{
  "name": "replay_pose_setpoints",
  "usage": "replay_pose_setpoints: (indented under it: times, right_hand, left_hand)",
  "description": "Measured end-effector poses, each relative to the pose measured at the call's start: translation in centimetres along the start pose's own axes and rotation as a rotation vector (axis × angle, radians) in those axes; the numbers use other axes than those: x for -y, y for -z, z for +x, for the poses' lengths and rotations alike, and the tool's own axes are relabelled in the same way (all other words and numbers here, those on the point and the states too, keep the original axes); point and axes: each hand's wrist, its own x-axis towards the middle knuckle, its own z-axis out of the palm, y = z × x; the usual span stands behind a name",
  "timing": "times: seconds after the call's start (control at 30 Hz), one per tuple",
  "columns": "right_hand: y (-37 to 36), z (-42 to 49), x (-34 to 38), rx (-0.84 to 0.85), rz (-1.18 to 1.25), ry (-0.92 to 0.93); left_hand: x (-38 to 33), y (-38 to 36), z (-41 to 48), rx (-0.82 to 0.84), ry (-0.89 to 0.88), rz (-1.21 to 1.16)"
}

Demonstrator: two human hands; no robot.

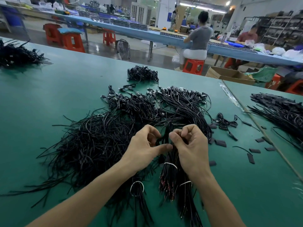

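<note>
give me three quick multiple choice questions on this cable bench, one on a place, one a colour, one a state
1. Where do the short black sleeve pieces lie? A) on a stool B) right of the right hand C) in a box
2. What colour are the bands round the wire bundles? A) white B) red C) blue
3. The left hand and right hand: A) lie flat B) pinch black wires C) hold scissors
1 B: they dot the table there. 2 A: white loops. 3 B: fingertips curl on them.
</note>
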Motion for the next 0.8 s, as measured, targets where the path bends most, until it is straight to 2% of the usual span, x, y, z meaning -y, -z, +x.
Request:
replay_pose_setpoints:
  times: [0.1, 0.17, 0.27, 0.33, 0.4, 0.5, 0.6, 0.8]
  right_hand:
    - [-0.2, -0.3, 0.1, 0.025, 0.059, -0.004]
    - [-0.2, -0.3, 0.2, 0.039, 0.076, 0.001]
    - [-0.1, -0.2, 0.3, 0.054, 0.06, 0.006]
    - [0.0, -0.1, 0.3, 0.064, 0.036, 0.013]
    - [0.0, -0.1, 0.2, 0.086, 0.009, 0.02]
    - [0.0, -0.2, 0.0, 0.145, -0.037, 0.014]
    - [0.0, -0.5, -0.3, 0.201, -0.053, -0.019]
    - [1.0, -0.5, -0.7, 0.308, 0.11, -0.097]
  left_hand:
    - [0.2, -0.2, 0.2, -0.147, -0.047, 0.066]
    - [0.0, 0.1, 0.2, -0.123, -0.015, -0.035]
    - [-0.7, -0.1, 0.2, 0.003, 0.129, -0.391]
    - [-1.3, 0.1, 0.3, 0.075, 0.292, -0.664]
    - [-1.4, 0.3, 0.5, 0.124, 0.434, -0.827]
    - [-1.1, 0.4, 0.7, 0.168, 0.459, -0.732]
    - [-0.8, 0.6, 0.6, 0.2, 0.455, -0.748]
    - [-0.3, 2.4, 0.9, 0.357, 0.353, -0.644]
